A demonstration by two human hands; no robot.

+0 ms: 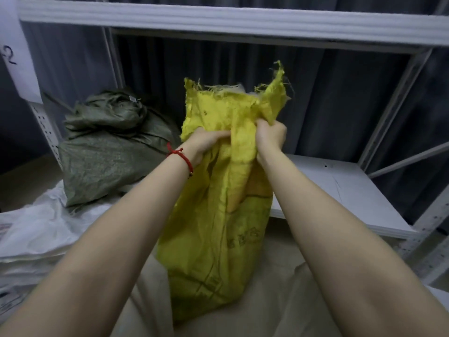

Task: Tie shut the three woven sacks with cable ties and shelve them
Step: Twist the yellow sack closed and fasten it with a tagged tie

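Note:
A yellow woven sack (213,239) stands upright in front of me, between my knees. Its frayed mouth sticks up above both fists. My left hand (206,144) grips the bunched neck on the left side, and my right hand (271,136) grips the fabric on the right. A green woven sack (107,152) sits on the low shelf at the left with its top bunched; a small pale tie shows at its neck. A white woven sack (36,229) lies flat at the lower left. No loose cable tie is visible.
A white metal rack surrounds the scene, with an upper shelf beam (218,18) overhead and a low white shelf board (340,190) to the right of the yellow sack. Dark curtains hang behind. A perforated upright (46,127) stands at the left.

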